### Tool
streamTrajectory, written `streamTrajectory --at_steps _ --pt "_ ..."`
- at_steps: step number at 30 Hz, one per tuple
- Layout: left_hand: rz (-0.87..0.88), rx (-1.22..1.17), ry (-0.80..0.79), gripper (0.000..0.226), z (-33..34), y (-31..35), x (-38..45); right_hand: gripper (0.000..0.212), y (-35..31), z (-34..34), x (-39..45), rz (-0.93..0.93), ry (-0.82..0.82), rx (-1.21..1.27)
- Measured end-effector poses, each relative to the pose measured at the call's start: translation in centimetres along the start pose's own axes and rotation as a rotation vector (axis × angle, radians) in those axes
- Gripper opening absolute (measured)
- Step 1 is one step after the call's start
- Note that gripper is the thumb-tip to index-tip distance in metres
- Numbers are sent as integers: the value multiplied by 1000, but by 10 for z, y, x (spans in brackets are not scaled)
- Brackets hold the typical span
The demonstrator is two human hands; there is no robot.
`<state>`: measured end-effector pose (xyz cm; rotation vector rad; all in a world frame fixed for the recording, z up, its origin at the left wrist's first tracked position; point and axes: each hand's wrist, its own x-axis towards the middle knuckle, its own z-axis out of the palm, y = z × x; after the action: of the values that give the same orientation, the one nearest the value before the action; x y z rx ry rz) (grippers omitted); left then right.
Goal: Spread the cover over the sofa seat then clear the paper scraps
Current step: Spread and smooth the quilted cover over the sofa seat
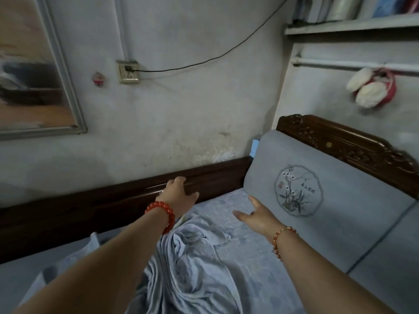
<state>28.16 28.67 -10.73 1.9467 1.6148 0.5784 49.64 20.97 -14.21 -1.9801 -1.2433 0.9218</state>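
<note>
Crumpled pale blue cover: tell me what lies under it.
The crumpled pale blue cover lies bunched on the blue patterned seat cushion, which shows beyond it. Anything beneath the folds, paper scraps included, is hidden.

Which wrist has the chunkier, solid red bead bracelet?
The left wrist's red bracelet: big, opaque beads. The right wrist's bracelet is thinner, with small amber-orange beads.

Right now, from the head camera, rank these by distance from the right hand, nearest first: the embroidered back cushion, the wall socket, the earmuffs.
From the right hand:
1. Embroidered back cushion, directly beside it, right.
2. Wall socket, up left.
3. Earmuffs, upper right, hanging; ranked only by image position.
</note>
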Motion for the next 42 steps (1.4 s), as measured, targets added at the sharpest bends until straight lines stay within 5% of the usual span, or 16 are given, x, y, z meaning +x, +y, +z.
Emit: streamTrajectory --at_steps 17,42 --pt "-126 64 -51 68 84 27 59 84 47 -25 90 -5 -171 -89" --pt "-122 103 -278 62 136 -74 226 86 66 64 225 206 -256 -214"
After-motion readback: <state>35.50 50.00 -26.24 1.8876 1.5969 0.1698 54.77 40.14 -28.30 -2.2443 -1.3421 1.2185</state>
